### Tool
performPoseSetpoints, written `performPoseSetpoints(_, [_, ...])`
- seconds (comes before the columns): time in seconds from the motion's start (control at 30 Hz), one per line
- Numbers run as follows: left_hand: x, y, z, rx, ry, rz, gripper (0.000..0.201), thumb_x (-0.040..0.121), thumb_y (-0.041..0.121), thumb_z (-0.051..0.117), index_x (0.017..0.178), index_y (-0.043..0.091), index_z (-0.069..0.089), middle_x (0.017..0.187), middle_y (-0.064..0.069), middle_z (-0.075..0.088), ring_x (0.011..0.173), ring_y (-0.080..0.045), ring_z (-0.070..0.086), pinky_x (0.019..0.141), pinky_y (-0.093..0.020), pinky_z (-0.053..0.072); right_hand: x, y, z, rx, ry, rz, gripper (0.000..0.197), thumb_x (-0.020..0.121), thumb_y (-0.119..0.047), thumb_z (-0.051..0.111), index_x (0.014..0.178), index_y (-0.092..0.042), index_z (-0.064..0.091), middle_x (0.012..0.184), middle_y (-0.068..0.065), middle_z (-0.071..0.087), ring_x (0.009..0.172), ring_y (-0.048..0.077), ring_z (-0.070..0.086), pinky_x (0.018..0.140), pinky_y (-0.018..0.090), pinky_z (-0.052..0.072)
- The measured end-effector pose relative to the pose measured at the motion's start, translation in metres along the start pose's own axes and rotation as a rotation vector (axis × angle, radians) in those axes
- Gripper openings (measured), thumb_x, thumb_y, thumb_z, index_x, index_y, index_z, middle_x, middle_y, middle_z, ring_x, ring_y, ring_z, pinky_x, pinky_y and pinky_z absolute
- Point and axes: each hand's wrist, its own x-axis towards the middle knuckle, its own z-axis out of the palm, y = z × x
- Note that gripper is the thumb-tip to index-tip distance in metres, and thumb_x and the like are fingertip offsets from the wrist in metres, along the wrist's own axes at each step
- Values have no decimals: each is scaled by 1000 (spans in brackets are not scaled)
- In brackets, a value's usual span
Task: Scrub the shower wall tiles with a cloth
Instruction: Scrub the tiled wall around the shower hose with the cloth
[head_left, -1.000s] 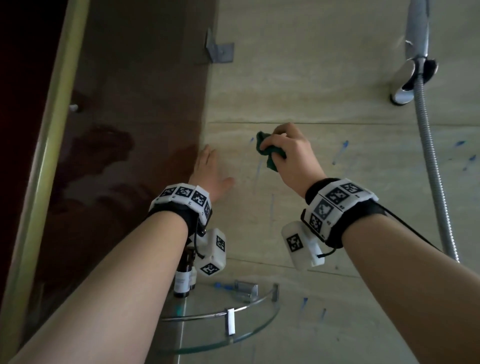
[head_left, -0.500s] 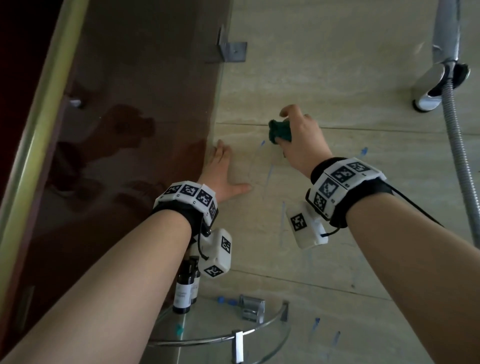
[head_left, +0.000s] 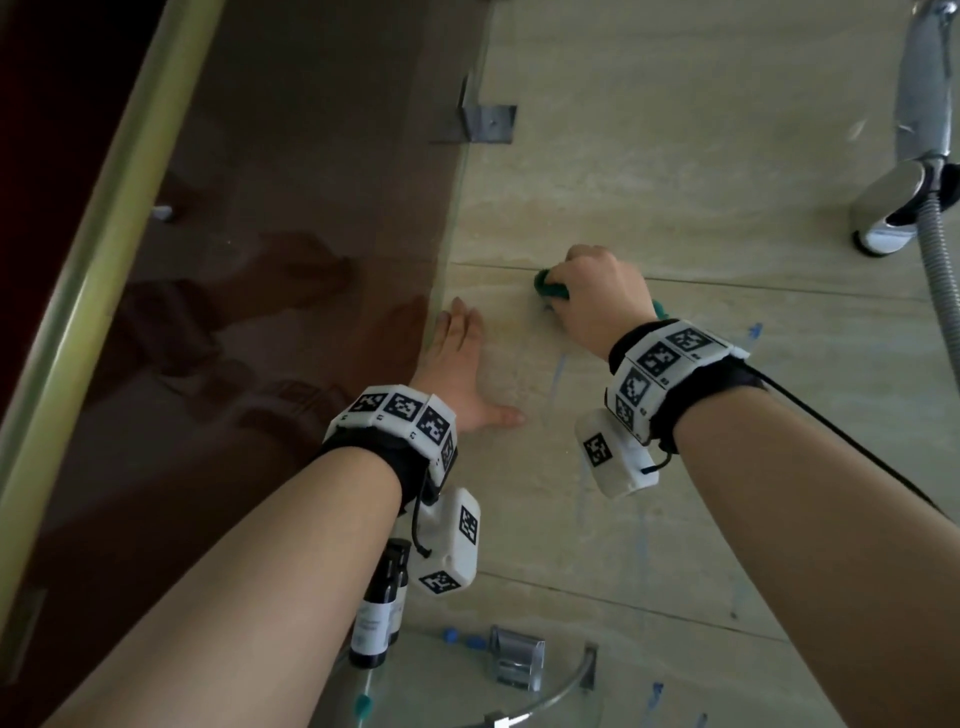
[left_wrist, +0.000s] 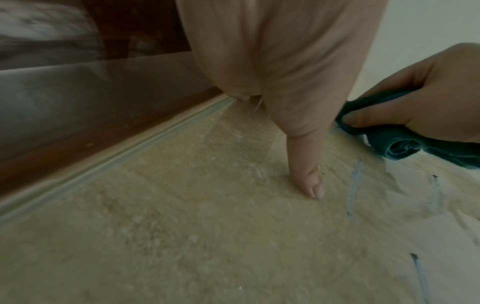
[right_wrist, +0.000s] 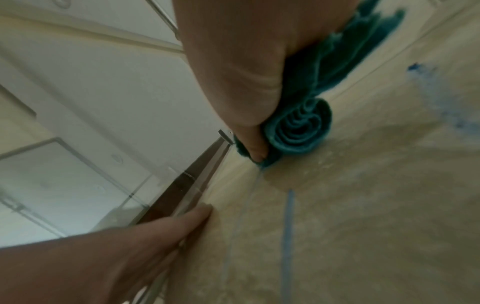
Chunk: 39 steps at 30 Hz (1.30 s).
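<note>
Since the earlier frames the right hand (head_left: 602, 301) has carried the cloth (head_left: 548, 289) leftward along the grout line, and the short blue mark that sat near its upper left no longer shows beside it, so that patch looks scrubbed. Rolled into a tight teal wad, the cloth is gripped by curled fingers and thumb and pressed to the beige wall tile (head_left: 701, 208) just above centre of the head view; the right wrist view shows its spiral end (right_wrist: 298, 131) touching the tile. Pale blue streaks (head_left: 558, 374) remain below the cloth, with more at the right and lower edges of the frame, so I judge the scrubbing is far from finished.

Left of the cloth, the left hand (head_left: 460, 374) lies flat on the tile, fingers straight, thumb (left_wrist: 309, 176) spread, holding nothing and bracing beside the dark glass panel (head_left: 260, 312). A metal bracket (head_left: 483, 122) joins glass to wall at upper centre. Chrome shower fitting and hose (head_left: 935, 270) run down the right edge. At bottom centre a glass corner shelf (head_left: 566, 691) carries small dark bottles (head_left: 376, 608).
</note>
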Motion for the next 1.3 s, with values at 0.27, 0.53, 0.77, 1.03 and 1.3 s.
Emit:
performPoseSetpoints(0.27, [-3,1,-2,-15,-6,-3,130,72,57,74,150,9,-17,157,-7,-27,145,-23,-20,118,-34,-2,-5,-4,-8,-158,-255,-291,22,97,-18,49,113,-12,63,116,6,46,93,23,41,77,31,32])
performPoseSetpoints(0.53, [-5,2,-2,-16,1,-2,129,72,57,74,150,8,-16,157,-7,-26,146,-23,-20,117,-33,-2,-13,-6,-9,-330,-216,-231,36,96,-7,42,129,-14,56,137,8,32,112,30,37,87,35,34])
performPoseSetpoints(0.77, [-6,2,-2,-29,8,-8,129,71,57,75,151,8,-14,157,-7,-26,146,-22,-19,117,-32,-3,-16,8,-14,-479,-129,-153,47,97,-10,38,141,-23,41,150,11,19,126,36,29,99,43,31])
performPoseSetpoints(1.03, [-6,2,0,-42,17,-6,128,71,54,76,151,9,-13,157,-6,-25,146,-21,-19,118,-32,-2,-20,1,-3,-453,-105,-249,45,97,-12,39,139,-27,45,143,9,25,120,33,33,94,39,32])
performPoseSetpoints(1.3, [0,0,4,-14,13,-25,132,69,58,75,150,8,-15,156,-13,-26,145,-25,-20,118,-36,-1,1,-20,0,-392,-144,-193,46,100,-14,32,145,-23,37,148,13,19,126,37,30,99,42,30])
